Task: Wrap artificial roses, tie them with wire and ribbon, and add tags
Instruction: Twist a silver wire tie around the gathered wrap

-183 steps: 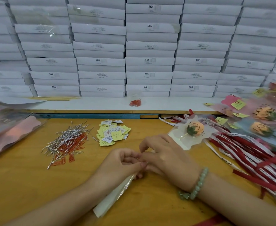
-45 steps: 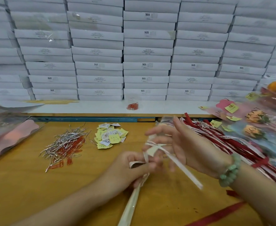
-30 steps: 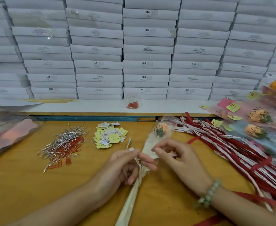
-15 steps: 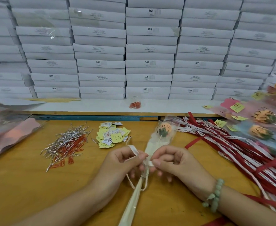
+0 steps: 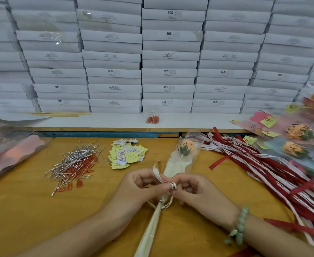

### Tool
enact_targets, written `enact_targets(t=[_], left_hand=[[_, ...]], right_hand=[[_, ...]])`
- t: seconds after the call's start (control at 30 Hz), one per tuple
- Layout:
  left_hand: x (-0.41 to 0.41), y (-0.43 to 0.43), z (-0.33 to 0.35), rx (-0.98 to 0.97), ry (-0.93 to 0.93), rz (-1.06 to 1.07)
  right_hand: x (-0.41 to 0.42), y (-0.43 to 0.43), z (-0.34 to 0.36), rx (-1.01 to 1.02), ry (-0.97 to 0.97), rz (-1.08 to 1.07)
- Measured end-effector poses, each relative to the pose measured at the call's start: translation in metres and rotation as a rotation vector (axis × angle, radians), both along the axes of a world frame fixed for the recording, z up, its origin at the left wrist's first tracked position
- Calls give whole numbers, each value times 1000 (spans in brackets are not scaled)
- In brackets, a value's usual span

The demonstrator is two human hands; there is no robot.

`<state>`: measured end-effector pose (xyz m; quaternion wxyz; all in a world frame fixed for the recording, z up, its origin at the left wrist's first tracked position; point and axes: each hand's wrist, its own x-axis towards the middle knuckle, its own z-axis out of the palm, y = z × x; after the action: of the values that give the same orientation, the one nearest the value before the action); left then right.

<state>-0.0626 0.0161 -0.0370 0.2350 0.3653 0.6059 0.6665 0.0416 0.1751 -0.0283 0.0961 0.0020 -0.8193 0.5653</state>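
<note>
wears a bracelet (image 5: 238, 228) of round, pale green beads on the right wrist, a small lighter cluster hanging at its near end. shows arms (image 5: 89, 232) bare down to left hand (image 5: 141, 186) and right hand (image 5: 198, 191), nails short and plain.

Both bare forearms come in from the lower edge and meet in the middle. The left hand (image 5: 143, 184) has curled fingers, and its thumb and forefinger pinch the ribbon (image 5: 157, 173). The right hand (image 5: 198, 191) is curled too, knuckles up. Its fingertips pinch the same ribbon, just beside the left thumb.
</note>
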Motion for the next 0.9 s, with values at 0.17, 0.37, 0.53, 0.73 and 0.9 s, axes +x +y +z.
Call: enact_targets(t=[0.17, 0.37, 0.53, 0.73, 0.9], left_hand=[[2, 0, 2, 39, -52, 42], [3, 0, 1, 72, -78, 75], [2, -1, 2, 104, -92, 83], [3, -1, 3, 97, -93, 94], [3, -2, 4, 74, -102, 94]], right_hand=[[0, 2, 2, -53, -30, 2], [0, 3, 4, -136, -32, 4], [0, 2, 5, -150, -24, 21], [-1, 5, 4, -214, -47, 9], [-1, 3, 2, -167, -58, -14]])
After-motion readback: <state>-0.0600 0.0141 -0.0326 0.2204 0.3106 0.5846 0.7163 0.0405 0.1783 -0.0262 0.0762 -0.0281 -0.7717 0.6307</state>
